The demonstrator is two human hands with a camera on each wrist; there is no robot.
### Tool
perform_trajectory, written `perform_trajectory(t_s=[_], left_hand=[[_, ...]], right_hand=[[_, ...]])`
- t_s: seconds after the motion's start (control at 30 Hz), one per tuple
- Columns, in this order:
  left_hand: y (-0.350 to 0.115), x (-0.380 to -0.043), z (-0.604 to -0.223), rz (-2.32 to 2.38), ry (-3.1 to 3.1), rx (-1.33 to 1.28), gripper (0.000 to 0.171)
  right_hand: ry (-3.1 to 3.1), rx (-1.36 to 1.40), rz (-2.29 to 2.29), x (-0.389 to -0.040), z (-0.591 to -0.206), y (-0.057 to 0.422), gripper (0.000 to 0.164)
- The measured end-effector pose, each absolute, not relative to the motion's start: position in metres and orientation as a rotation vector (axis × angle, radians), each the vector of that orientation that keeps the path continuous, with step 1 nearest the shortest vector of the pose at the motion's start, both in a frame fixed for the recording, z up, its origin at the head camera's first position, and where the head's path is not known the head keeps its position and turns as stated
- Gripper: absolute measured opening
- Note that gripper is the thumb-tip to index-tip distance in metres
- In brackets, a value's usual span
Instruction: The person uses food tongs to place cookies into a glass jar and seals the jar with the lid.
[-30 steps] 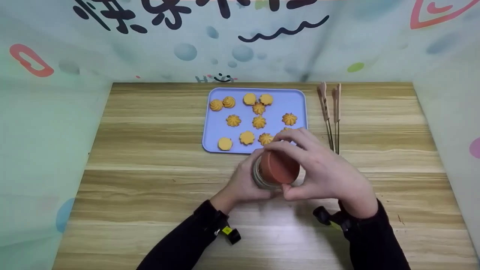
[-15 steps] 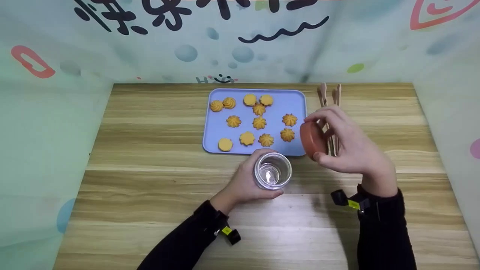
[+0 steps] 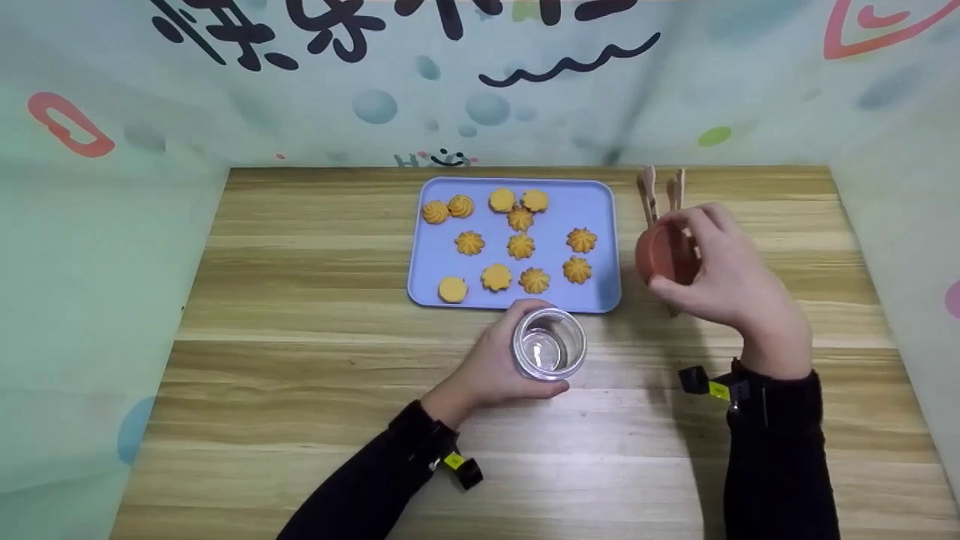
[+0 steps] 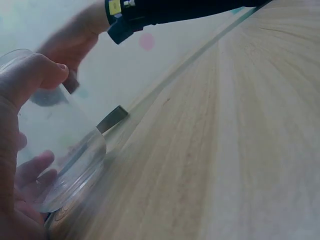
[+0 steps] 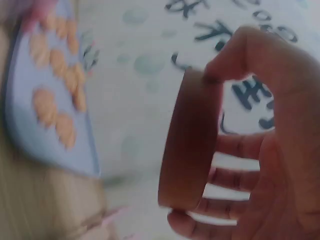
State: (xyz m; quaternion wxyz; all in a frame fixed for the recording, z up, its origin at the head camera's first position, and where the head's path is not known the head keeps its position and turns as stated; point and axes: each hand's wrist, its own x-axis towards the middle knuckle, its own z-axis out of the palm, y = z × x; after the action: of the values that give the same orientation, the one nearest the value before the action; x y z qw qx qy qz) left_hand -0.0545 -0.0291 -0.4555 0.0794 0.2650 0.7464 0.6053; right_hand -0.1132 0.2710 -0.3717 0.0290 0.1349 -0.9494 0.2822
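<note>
My left hand grips a clear glass jar in front of the tray; the jar's mouth is uncovered and nothing lies inside. In the left wrist view, thumb and fingers wrap around the jar. To the right of the tray, my right hand holds a reddish-brown round lid by its rim, raised and tilted on edge. The right wrist view shows the lid pinched between thumb and fingers. A light purple tray bears several golden cookies.
A tongs-like utensil with two pinkish handles lies right of the tray, partly hidden by my right hand and the lid. The wooden table ends at the patterned backdrop behind.
The lid has come off the jar in my right hand and moved right and away from me, over the pink-handled utensil. My left hand and the jar have stayed nearly still.
</note>
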Motion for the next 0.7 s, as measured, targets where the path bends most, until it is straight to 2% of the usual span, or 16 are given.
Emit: perform_trajectory(t_s=[0.3,0.53,0.7], left_hand=[[-0.029,-0.054,-0.454,1.785,2.207,0.79,0.088],[-0.029,-0.055,-0.455,1.757,2.177,0.798,0.086],[-0.03,-0.056,-0.455,1.767,2.169,0.798,0.085]], right_hand=[[-3.01,-0.156,0.828,-0.133,-0.411,0.317,0.081],[-3.014,-0.402,0.794,-0.138,-0.428,0.335,0.092],[-3.059,-0.459,0.775,-0.141,-0.437,0.34,0.099]])
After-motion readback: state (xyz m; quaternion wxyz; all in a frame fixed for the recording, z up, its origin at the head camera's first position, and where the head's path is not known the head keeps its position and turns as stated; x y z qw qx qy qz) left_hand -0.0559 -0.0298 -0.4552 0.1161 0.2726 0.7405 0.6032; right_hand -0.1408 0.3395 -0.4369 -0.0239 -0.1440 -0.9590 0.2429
